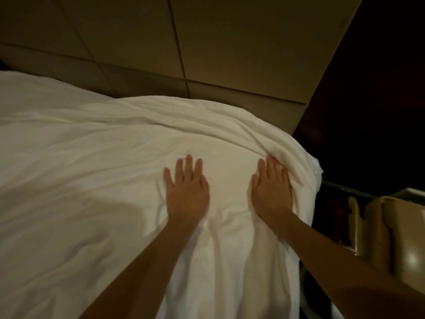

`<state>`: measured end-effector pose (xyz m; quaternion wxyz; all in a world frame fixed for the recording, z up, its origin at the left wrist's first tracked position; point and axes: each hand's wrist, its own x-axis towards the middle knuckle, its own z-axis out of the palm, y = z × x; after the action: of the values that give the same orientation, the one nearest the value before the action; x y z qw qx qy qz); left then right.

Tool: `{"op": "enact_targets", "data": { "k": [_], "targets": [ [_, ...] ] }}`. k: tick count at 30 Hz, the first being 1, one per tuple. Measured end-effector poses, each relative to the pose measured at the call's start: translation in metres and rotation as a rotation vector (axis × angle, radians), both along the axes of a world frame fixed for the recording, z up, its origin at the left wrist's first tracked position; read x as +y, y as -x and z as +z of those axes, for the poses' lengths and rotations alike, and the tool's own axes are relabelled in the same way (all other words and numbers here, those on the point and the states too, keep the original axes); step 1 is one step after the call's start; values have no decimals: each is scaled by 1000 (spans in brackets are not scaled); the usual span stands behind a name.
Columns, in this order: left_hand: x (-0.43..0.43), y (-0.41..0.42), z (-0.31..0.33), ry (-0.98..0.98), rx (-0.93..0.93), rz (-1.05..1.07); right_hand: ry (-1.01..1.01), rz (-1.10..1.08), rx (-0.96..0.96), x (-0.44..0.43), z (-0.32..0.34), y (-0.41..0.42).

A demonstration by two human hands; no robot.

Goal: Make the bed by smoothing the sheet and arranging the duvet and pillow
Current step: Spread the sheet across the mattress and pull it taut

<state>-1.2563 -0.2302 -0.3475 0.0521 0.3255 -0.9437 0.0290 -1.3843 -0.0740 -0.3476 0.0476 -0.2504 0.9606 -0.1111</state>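
A white duvet (103,162) covers the bed and reaches up to the headboard, with soft creases across it and a bunched fold at its right corner. My left hand (186,187) lies flat on the duvet with straight, spread fingers. My right hand (271,187) also presses flat, its outer edge against the raised fold at the bed's right corner. No pillow shows in this view; the sheet is hidden under the duvet.
A padded beige headboard (207,54) with panel seams rises behind the bed. To the right lies a dark gap, then a glossy bedside unit (395,231) close to my right forearm.
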Motion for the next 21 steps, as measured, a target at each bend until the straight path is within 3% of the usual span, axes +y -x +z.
{"op": "enact_targets", "data": {
  "k": [3,5,7,9,12,14,16,19,21],
  "targets": [
    [12,8,7,-2,73,84,150,36,101,-15,14,-34],
    [37,-4,6,-18,81,-43,237,196,113,-12,12,-71],
    [58,-36,-1,-14,24,-218,156,335,93,9,4,-97],
    [47,-60,-4,-14,-12,-241,99,264,114,31,-9,-95],
    [13,-67,5,54,-66,-90,95,-29,117,39,-8,-83],
    [10,-67,18,55,-36,3,167,-95,126,28,2,-97],
    [36,-84,21,67,72,-57,249,66,154,21,7,-140],
    [90,-153,4,39,39,-250,207,398,139,48,-1,-207],
    [84,-189,-7,34,-4,-270,130,375,146,73,-13,-211]
  ]
}}
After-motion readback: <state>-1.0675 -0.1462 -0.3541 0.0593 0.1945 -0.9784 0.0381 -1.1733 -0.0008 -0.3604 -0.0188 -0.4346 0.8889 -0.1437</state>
